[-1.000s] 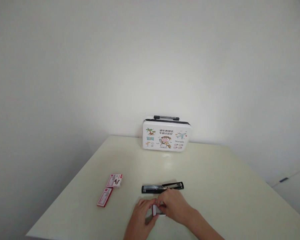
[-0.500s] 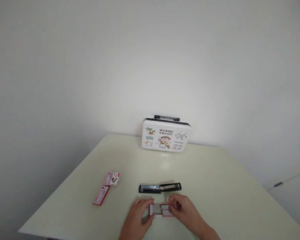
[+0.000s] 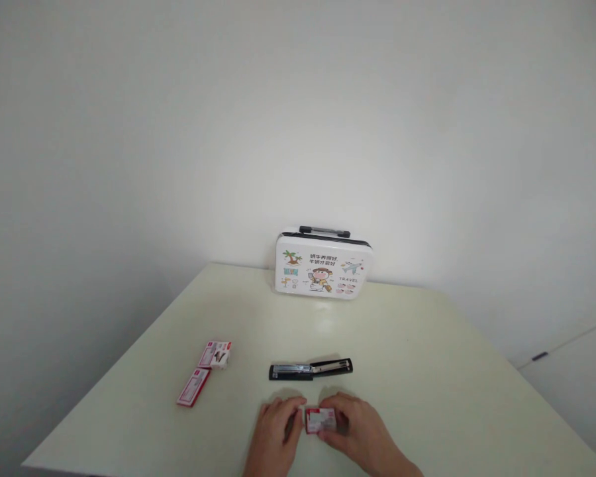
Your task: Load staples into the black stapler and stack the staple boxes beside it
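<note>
- Right hand grips the red-and-white staple box around its right end!
- Left hand curls by the other end; whether those fingers pinch anything, can't tell.
- Opened black stapler lies just beyond both.

The bare left hand held its thumb and forefinger curved and apart; the bare right hand faced it, fingers bent, thumb nearer the body, the bare right forearm slanting inward.

White cartoon-printed case near the pale wall.
</note>
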The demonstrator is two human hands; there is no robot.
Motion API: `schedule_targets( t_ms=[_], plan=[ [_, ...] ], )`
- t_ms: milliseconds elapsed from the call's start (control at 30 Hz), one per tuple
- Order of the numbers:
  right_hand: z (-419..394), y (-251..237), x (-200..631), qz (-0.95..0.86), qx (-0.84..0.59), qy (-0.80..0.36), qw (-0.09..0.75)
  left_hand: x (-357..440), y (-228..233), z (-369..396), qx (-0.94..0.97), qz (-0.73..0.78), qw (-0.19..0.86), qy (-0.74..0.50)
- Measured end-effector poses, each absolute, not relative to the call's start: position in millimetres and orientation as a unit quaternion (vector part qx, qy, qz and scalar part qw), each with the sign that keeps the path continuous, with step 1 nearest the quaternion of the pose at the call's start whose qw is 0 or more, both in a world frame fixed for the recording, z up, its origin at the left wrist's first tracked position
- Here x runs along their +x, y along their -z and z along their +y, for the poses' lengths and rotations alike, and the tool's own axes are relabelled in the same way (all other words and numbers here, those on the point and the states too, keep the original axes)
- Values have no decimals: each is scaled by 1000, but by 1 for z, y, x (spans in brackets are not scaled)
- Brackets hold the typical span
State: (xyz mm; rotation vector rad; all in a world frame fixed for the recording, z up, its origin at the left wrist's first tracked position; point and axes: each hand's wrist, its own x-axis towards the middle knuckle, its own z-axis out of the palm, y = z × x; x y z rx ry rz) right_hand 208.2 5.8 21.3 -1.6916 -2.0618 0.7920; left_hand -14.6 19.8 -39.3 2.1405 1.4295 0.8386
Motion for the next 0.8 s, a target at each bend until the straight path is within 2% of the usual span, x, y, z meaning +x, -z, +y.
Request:
schedule_targets(
  t_ms=[200,400,800],
  plan=[
    [20,-21,195,-765,-584,-234,140,-45,30,63,717,601,164,-311],
    [47,-30,179,-792,-548,-217,158,-40,23,62,760,555,213,-264],
    [64,-35,177,-824,-510,-224,110,-34,11,49,757,550,241,-258]
  ],
)
